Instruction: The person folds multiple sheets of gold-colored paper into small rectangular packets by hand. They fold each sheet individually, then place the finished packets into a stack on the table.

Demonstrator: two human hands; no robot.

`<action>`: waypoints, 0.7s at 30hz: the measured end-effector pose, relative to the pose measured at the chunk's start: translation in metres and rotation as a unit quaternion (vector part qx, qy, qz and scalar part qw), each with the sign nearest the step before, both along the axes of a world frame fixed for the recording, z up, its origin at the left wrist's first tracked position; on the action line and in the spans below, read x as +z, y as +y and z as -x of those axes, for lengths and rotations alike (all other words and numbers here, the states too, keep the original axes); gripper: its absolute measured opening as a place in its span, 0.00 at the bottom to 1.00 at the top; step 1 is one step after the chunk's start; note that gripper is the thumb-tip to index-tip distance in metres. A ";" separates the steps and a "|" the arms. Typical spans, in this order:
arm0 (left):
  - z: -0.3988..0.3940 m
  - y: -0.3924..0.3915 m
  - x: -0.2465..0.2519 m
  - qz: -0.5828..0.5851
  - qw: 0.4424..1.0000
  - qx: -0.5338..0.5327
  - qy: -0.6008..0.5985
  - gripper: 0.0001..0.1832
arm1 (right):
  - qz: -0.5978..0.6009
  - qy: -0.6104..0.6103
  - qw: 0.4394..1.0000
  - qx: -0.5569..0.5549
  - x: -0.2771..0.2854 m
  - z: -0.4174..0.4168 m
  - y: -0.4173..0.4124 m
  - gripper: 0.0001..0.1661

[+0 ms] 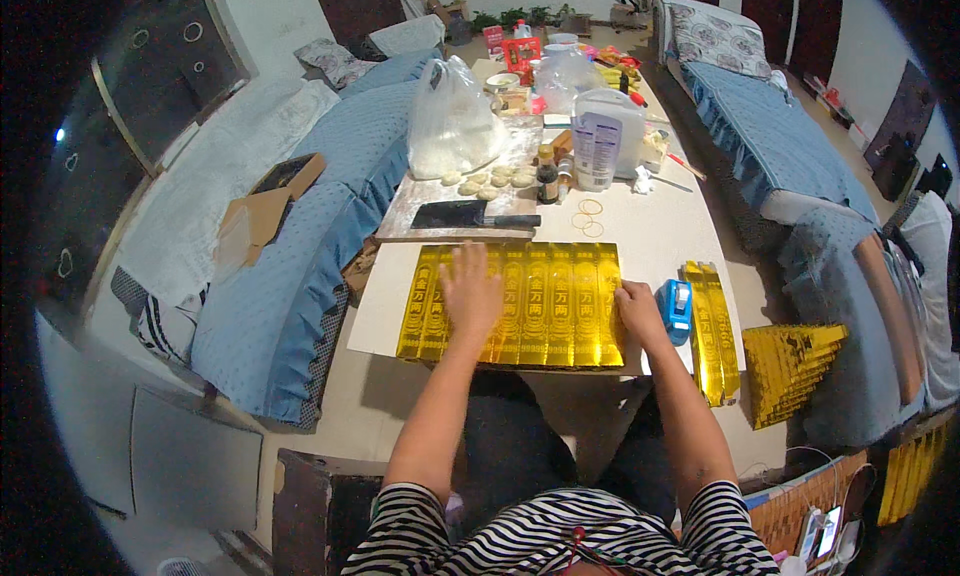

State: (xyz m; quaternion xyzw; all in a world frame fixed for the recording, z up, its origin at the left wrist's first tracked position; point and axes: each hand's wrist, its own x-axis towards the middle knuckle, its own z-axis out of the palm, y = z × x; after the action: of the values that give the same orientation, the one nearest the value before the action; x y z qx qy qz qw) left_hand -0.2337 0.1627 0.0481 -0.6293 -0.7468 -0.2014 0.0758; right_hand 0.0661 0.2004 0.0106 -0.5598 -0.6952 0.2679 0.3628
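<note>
Several shiny gold paper strips with printed characters lie side by side as a panel [536,306] on the near end of the white table [379,313]. My left hand [472,291] rests or moves over the panel's left part, fingers spread and slightly blurred. At the panel's right edge is my right hand [640,312], its fingers curled; whether they pinch the edge is unclear. Just right of that hand stands a blue tape dispenser [676,312]. Beyond it lie narrow folded gold strips [711,332] at the table's right edge.
A cleaver [450,214] lies on a floured board [397,214] beyond the panel, near dough pieces [486,182] and a plastic bag [450,126]. Rubber bands [589,217], a sauce bottle [547,177] and a white jug [604,141] are farther right. Gold stacks [791,370] stand beside the table.
</note>
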 end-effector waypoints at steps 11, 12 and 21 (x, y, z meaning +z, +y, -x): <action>0.145 -0.030 -0.017 0.039 0.821 0.039 -0.569 0.26 | 0.080 0.092 0.993 -0.008 0.005 0.010 -0.016 0.23; 0.146 -0.032 -0.016 0.049 0.797 0.027 -0.601 0.24 | 0.072 0.086 0.994 -0.015 0.001 0.007 -0.018 0.23; 0.166 -0.014 -0.013 0.122 0.774 -0.017 -0.621 0.18 | 0.096 0.116 0.988 0.024 0.007 0.008 -0.028 0.20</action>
State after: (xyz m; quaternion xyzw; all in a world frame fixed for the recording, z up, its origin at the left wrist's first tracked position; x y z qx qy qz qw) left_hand -0.3996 0.1485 0.0350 -0.3836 -0.6389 -0.4570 -0.4856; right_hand 0.0582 0.1727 0.0175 -0.5406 -0.6326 0.4046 0.3794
